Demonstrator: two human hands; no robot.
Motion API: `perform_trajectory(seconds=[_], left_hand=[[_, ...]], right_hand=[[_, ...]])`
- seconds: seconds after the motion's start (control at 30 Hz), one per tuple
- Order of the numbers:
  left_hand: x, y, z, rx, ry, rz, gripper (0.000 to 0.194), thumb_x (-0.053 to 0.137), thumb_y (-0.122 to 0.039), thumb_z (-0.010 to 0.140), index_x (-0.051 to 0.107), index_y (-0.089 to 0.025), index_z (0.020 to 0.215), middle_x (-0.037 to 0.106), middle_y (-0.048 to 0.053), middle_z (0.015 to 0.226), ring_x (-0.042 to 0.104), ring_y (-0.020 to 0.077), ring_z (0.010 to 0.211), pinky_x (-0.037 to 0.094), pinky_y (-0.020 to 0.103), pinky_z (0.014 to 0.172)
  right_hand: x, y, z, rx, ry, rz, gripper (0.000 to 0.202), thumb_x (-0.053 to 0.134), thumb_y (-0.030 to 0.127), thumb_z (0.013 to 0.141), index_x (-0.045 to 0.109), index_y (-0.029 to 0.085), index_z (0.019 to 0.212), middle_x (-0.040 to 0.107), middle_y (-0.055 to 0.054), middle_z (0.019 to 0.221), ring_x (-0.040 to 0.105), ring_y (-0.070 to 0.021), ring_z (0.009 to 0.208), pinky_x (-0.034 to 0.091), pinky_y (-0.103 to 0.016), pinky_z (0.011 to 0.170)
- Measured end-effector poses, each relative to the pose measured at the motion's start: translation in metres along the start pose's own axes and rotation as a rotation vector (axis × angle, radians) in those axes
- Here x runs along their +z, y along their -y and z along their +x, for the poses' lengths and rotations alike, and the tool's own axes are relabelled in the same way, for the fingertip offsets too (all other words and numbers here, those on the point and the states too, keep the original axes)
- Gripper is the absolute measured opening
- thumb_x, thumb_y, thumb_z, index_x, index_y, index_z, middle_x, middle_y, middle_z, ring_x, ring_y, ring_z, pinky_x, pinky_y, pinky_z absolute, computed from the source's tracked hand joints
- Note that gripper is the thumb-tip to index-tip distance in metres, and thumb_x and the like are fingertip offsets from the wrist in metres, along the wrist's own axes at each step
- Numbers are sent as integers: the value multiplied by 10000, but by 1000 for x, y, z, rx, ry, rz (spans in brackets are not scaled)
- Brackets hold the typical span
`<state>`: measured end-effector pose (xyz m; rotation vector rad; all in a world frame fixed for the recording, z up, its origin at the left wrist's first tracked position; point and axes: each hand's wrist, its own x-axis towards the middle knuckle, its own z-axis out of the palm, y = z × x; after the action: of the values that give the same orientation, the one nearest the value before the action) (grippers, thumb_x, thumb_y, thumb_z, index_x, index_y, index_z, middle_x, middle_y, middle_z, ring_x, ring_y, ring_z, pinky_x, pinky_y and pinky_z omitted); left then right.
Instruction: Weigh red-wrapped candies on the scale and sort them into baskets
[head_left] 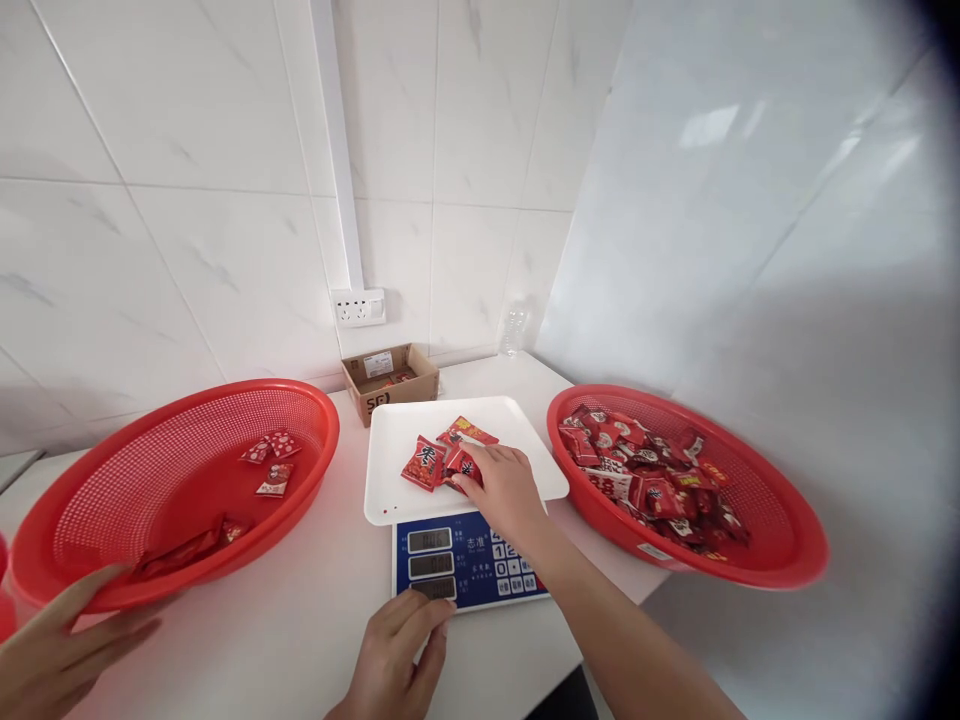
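Observation:
My right hand [504, 490] reaches over the white weighing pan [390, 460], its thumb and fingers closed on a small red snack packet [463, 466]. Two more red packets, one on the left [424, 463] and one behind [466, 431], lie beside it on the pan. My left hand [401, 655] is closed, fingers curled, at the front edge of the blue digital scale [480, 590]. Its fingertips touch the casing near the lowest display; nothing shows in them. The scale's displays are lit too faintly to read surely.
Another person's hand [75, 640] is at the rim of a red basket [172, 410] holding a few packets on the left. At right a second red basket [787, 530] holds a heap of packets [652, 480]. A cardboard box [394, 395] and clear bottle [514, 330] stand behind.

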<state>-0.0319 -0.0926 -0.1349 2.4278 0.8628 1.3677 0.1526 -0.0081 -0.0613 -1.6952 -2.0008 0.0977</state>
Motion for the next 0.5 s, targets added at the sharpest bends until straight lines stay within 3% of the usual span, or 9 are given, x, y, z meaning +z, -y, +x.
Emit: perform_trajectory(seconds=[0.1, 0.23, 0.37, 0.5], left_hand=[[0, 1, 0, 8, -13, -6, 196, 482, -79, 840, 570, -201, 965, 637, 20, 657, 595, 132, 556, 486, 210, 509], [1, 3, -1, 6, -27, -6, 191, 475, -92, 852, 571, -204, 972, 635, 18, 654, 603, 129, 556, 495, 204, 511], [1, 4, -3, 7, -23, -8, 200, 482, -92, 850, 568, -205, 992, 643, 23, 680, 608, 125, 568, 503, 195, 513], [1, 3, -3, -2, -16, 5, 202, 487, -87, 842, 571, -208, 980, 656, 28, 709, 627, 127, 602, 520, 193, 544]], right_hand=[[-2, -1, 1, 29, -79, 150, 346, 537, 278, 829, 589, 200, 1161, 666, -110, 1134, 580, -271, 1068, 376, -479, 966], [-13, -8, -1, 188, -198, 633, 331, 486, 388, 846, 547, 227, 1130, 657, -76, 1110, 618, -212, 977, 477, -389, 872], [-34, -22, -11, 337, -306, 967, 362, 571, 477, 783, 521, 228, 1040, 660, -24, 894, 623, -170, 807, 510, -332, 745], [-56, -33, -29, 421, -368, 1194, 386, 676, 466, 717, 533, 254, 1007, 645, 19, 853, 612, -133, 749, 512, -286, 690]])
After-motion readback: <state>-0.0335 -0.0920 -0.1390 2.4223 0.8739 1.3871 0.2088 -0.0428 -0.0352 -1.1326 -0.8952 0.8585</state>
